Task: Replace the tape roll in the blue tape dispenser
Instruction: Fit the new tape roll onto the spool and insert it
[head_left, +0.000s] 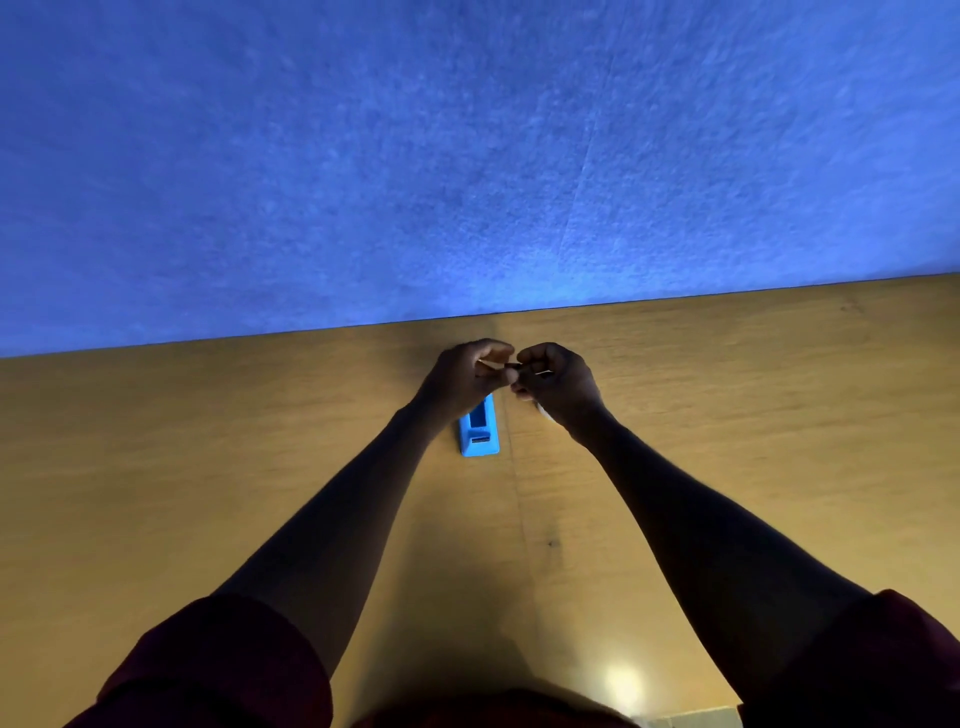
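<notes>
The blue tape dispenser lies flat on the bench, a narrow block set lengthwise away from the person, its near end squared off with a pale strip across it and a dark slot open along its top. Its far end is hidden under the left grip, and the whole body sits just below and nearer than the two grips. Whether a tape roll sits inside cannot be told.

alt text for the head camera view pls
Both hands, left hand and right hand, meet fingertip to fingertip above a blue tape dispenser on a wooden table, pinching something too small to identify. A blue wall stands behind.
</notes>
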